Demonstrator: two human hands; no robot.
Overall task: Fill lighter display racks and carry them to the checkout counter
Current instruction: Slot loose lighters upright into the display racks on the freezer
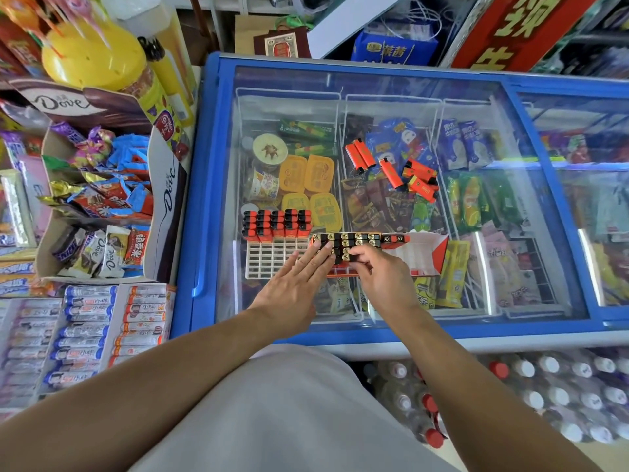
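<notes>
"Dove" in white script on the brown display box flap (64, 103) far left, again on the box's white side panel (169, 189), and on a small sachet (110, 258) inside. Large yellow Chinese characters on the red sign (520, 28) far right, only partly legible.

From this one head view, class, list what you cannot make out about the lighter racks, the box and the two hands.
- White rack: its near right corner, hidden under the left hand.
- Lighter box: how many lighters remain, hidden by both hands.
- Right hand: its grip, fingertips curled out of sight.
- Loose lighters: printing too small.
- Checkout counter: not in view.
</notes>
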